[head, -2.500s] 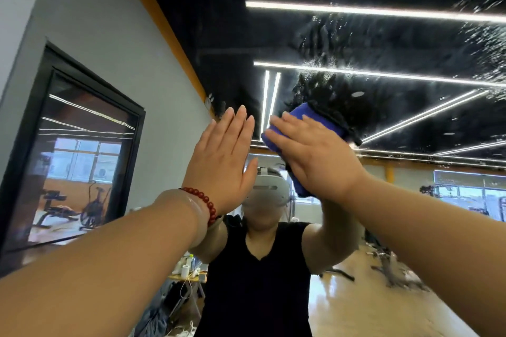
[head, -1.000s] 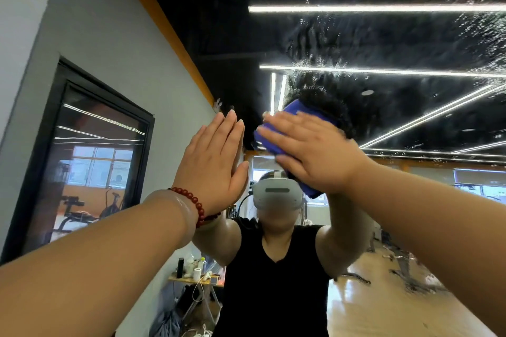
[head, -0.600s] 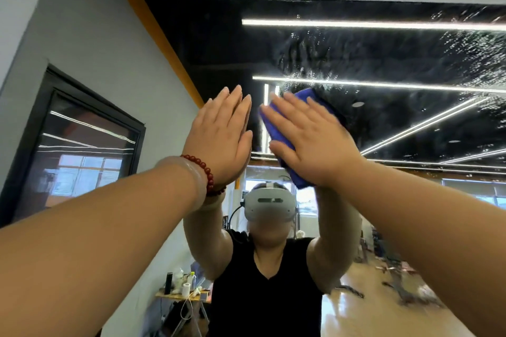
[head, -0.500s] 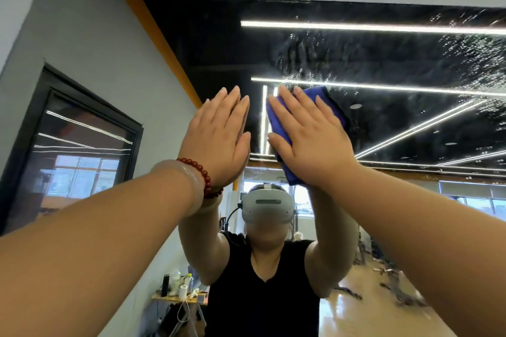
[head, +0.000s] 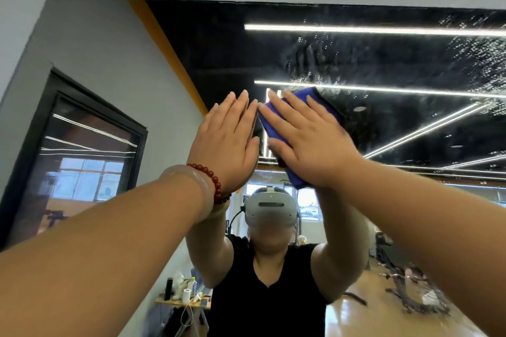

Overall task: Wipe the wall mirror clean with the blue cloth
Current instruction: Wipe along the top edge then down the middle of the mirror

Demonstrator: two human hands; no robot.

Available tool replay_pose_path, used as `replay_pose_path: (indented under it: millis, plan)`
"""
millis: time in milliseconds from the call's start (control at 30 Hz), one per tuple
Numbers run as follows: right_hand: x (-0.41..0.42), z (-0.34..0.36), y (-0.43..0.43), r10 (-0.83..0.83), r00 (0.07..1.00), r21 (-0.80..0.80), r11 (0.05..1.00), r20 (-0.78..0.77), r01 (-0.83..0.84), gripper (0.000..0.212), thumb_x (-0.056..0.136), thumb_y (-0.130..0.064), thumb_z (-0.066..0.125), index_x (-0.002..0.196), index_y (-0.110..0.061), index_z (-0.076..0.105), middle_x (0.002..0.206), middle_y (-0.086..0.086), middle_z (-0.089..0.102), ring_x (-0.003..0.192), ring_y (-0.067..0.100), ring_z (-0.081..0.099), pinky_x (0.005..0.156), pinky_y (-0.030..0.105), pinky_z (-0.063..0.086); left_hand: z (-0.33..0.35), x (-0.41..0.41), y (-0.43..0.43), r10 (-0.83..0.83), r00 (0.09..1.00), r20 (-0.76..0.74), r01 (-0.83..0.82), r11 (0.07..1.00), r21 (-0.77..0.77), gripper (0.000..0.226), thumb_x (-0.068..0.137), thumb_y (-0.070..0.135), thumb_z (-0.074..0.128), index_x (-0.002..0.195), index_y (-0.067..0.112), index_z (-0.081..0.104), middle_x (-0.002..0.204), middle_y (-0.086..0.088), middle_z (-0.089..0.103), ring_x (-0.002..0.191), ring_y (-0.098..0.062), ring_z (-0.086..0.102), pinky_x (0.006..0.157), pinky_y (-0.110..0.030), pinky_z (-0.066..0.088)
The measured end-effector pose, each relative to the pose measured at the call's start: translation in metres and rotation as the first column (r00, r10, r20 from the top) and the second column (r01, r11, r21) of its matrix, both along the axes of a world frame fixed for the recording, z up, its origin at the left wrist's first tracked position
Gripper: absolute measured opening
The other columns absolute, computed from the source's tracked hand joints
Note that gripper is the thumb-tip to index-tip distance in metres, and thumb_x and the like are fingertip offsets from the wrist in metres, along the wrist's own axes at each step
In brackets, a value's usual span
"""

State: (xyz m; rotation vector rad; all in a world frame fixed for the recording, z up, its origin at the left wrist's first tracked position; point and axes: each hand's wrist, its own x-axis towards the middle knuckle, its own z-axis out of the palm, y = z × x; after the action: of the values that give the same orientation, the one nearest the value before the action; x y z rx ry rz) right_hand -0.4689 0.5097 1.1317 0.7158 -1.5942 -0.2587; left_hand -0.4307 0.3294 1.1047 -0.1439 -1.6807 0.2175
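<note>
"Nearest the cam, what's up w/ the arms?"

"Both forearms (head: 109, 249) raised. L wrist has a red bead bracelet (head: 212, 178). Left hand (head: 224, 142) is flat, fingers straight, seems to rest on the glass, holding nothing."

"And the R?"

"Right hand (head: 309, 145) is flat too, fingers spread, pressing the blue cloth (head: 317, 96) against the wall mirror (head: 383, 57). Not curled round it, just pinning it."

"Changed vs a couple secs back?"

"Yep. Fingers pointed left then; now they point up. Cloth has climbed till its top edge meets the second light-strip reflection (head: 410, 90). It also sits just beside the left hand now."

"Meaning?"

"Prob an upward stroke in progress, heading into the wet zone."

"Further out?"

"Droplets and smears (head: 479, 63) cover the glass above and right of the cloth, so lots left to wipe imo. Deeper in the reflection: the person in a headset (head: 269, 208) and black top (head: 262, 304), wood floor (head: 369, 317) beyond."
</note>
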Motion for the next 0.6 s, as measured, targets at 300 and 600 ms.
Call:
replay_pose_path:
  millis: [300, 600]
  plan:
    - [0.002, 0.0, -0.012, 0.003, 0.999, -0.177, 0.984, 0.036, 0.003, 0.063, 0.098, -0.056, 0.011, 0.156, -0.03, 0.006, 0.164, -0.005, 0.003, 0.15, 0.017, 0.001, 0.12, 0.04, -0.002, 0.0, -0.001, -0.001, -0.015, 1.0, 0.002, 0.015, 1.0, 0.007, 0.063, 0.095, 0.037, 0.023, 0.154, 0.017, 0.016, 0.162, -0.004, 0.011, 0.149, -0.02, 0.005, 0.119, -0.035, 0.0]
    - [0.002, 0.016, -0.008, 0.008, 0.997, -0.411, 0.911, 0.081, 0.026, 0.06, 0.101, -0.053, 0.017, 0.156, -0.031, 0.003, 0.164, -0.005, -0.002, 0.15, 0.017, -0.004, 0.121, 0.041, -0.004, 0.0, -0.001, -0.002, -0.038, 0.999, 0.021, 0.038, 0.999, 0.013, 0.063, 0.095, 0.038, 0.02, 0.155, 0.019, 0.013, 0.163, -0.002, 0.007, 0.149, -0.019, 0.0, 0.119, -0.034, -0.003]
